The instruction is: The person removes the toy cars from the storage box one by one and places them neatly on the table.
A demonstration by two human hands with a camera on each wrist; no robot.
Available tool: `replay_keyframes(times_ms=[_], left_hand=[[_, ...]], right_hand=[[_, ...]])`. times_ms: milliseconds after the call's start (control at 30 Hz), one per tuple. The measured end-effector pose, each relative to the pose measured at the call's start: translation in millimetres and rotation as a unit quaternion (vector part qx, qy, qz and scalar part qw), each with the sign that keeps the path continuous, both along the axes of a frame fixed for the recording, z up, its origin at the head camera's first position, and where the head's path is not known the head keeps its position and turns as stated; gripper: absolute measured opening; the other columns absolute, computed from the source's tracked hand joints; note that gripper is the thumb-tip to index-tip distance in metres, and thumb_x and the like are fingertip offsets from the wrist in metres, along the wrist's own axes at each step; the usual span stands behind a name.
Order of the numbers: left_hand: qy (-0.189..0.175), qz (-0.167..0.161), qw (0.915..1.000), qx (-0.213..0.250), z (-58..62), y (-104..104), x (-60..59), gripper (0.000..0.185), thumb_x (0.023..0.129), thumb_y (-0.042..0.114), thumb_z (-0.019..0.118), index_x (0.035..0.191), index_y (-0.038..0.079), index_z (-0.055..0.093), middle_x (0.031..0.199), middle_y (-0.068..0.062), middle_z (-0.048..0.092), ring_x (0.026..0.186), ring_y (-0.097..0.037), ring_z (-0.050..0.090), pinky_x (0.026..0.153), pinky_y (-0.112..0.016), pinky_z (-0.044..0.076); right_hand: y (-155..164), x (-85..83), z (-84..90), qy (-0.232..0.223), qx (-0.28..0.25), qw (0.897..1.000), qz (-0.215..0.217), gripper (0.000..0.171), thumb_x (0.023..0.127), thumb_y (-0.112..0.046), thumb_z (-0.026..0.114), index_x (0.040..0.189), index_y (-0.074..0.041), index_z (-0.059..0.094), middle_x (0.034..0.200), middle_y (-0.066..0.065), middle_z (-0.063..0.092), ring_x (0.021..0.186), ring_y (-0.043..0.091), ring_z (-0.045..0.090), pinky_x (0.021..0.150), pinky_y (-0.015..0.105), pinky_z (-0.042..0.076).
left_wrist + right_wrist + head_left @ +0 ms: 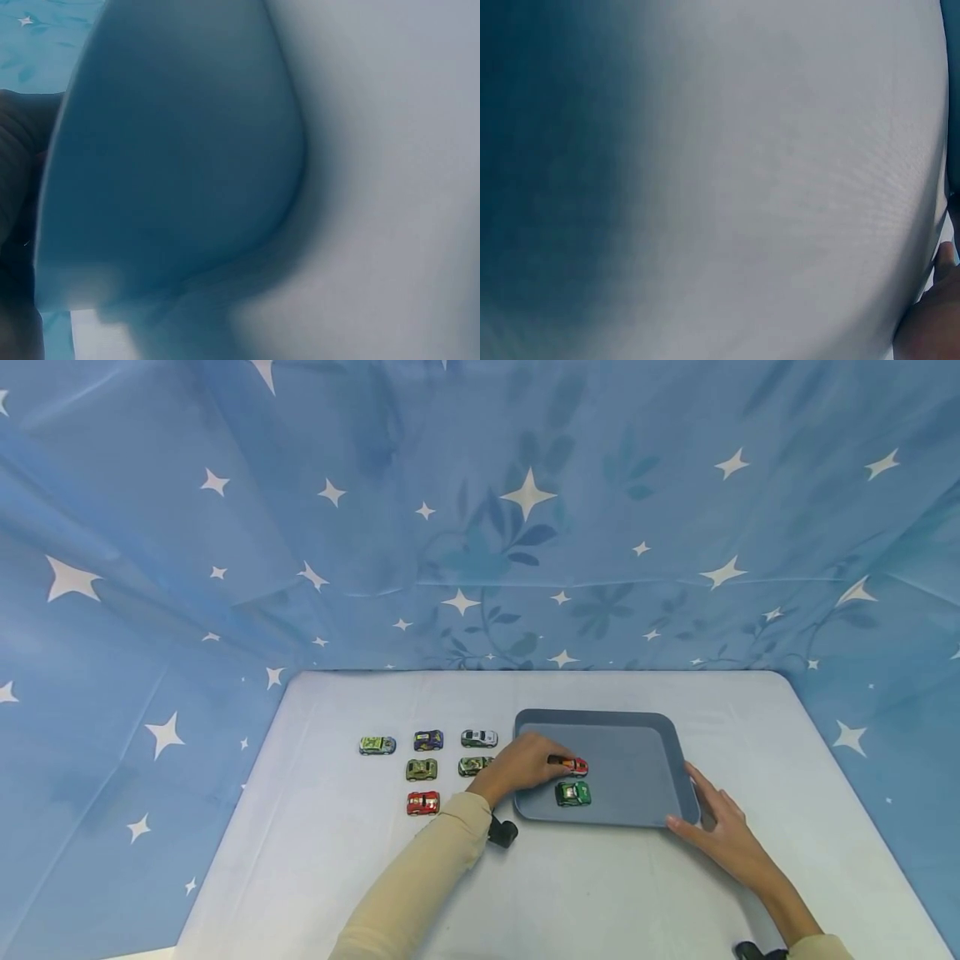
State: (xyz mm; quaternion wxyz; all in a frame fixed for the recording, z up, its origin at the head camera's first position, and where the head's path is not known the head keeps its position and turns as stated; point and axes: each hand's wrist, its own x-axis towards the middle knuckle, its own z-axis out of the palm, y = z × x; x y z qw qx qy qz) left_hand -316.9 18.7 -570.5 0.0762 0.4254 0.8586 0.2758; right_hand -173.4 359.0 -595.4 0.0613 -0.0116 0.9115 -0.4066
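Observation:
My left hand [531, 762] reaches over the left rim of a blue-grey tray [630, 752] and pinches a red and orange toy car [576, 767] low over its floor. Just in front of that car, a green toy car [573, 793] sits in the tray. At the tray's front right corner, my right hand [722, 837] touches the rim with its thumb and outstretched fingers. In the left wrist view the tray wall [172, 165] fills much of the picture, hiding the pinched car. The right wrist view catches part of the right hand [930, 326] at its lower right.
Left of the tray lie several toy cars: a white one [478, 738], a camouflage one [472, 767] partly behind the left hand, a purple one [428, 740], a light green one [377, 745], an olive one [422, 769] and a red one [423, 802]. A starry blue curtain [480, 527] surrounds the white table [585, 893].

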Motion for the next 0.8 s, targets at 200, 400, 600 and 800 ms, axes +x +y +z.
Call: replay_keyframes(times_ms=[200, 400, 600, 800], left_hand=[[-0.019, 0.004, 0.9997, 0.013, 0.8, -0.2, -0.5, 0.026, 0.104, 0.023, 0.076, 0.127, 0.015, 0.081, 0.119, 0.002, 0.079, 0.089, 0.004, 0.065, 0.075, -0.013, 0.048], [-0.038, 0.001, 0.999, 0.024, 2.4, -0.3, -0.5, 0.026, 0.104, 0.025, 0.075, 0.128, 0.017, 0.081, 0.118, 0.003, 0.079, 0.075, 0.005, 0.058, 0.066, -0.013, 0.045], [-0.054, 0.0, 0.9975, 0.045, 7.4, -2.5, -0.5, 0.027, 0.105, 0.024, 0.074, 0.13, 0.016, 0.08, 0.121, 0.002, 0.078, 0.081, 0.006, 0.06, 0.067, -0.014, 0.046], [-0.056, 0.002, 0.9973, 0.047, 14.8, -6.4, -1.1, 0.027, 0.105, 0.024, 0.074, 0.13, 0.016, 0.08, 0.122, 0.001, 0.078, 0.075, 0.002, 0.058, 0.064, -0.016, 0.044]], right_hand=[[0.1, 0.2, 0.0, -0.001, 0.0, 1.0, -0.002, 0.102, 0.099, -0.038, 0.075, 0.175, -0.016, 0.011, 0.166, 0.04, 0.022, 0.146, 0.068, 0.024, 0.123, 0.071, -0.007], [0.6, 1.8, 0.1, -0.004, -0.007, 1.0, -0.003, 0.101, 0.099, -0.038, 0.075, 0.175, -0.018, 0.01, 0.167, 0.039, 0.022, 0.147, 0.069, 0.022, 0.122, 0.074, -0.006], [1.4, 1.5, -0.6, -0.004, -0.009, 1.0, -0.004, 0.101, 0.099, -0.038, 0.075, 0.175, -0.019, 0.01, 0.168, 0.039, 0.021, 0.148, 0.069, 0.018, 0.121, 0.075, -0.006], [1.3, 0.5, -1.1, -0.004, -0.004, 1.0, -0.003, 0.102, 0.099, -0.039, 0.074, 0.175, -0.017, 0.01, 0.166, 0.041, 0.022, 0.147, 0.069, 0.022, 0.122, 0.073, -0.007]])
